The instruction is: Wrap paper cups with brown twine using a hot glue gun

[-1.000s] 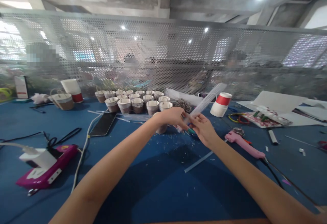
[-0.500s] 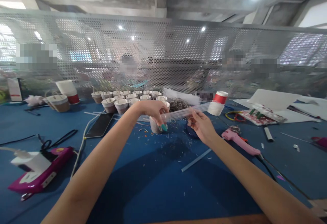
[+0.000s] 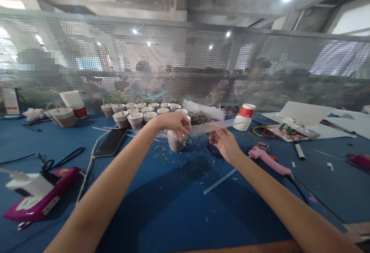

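Over the middle of the table, a bundle of long translucent glue sticks (image 3: 202,129) is stretched between my two hands. My left hand (image 3: 176,122) is closed at the bundle's left part, wrist bent, with a teal piece (image 3: 190,136) at its fingertips. My right hand (image 3: 224,140) pinches the bundle further right. Below my left hand stands a small whitish-grey pot (image 3: 175,142), its top partly hidden. One loose glue stick (image 3: 219,181) lies in front of my right hand. A pink glue gun (image 3: 268,161) lies to the right.
Several small pots with handles (image 3: 135,120) stand in rows behind my left hand. Grey twine (image 3: 201,118) and red-and-white paper cups (image 3: 245,116) are at the back. A phone (image 3: 111,142) and a purple power strip (image 3: 43,199) with cords lie left. Scraps litter the blue table.
The view has shifted slightly. My left fingers, with the teal piece, have moved a little to the right and up along the glue sticks. My right hand keeps its hold.
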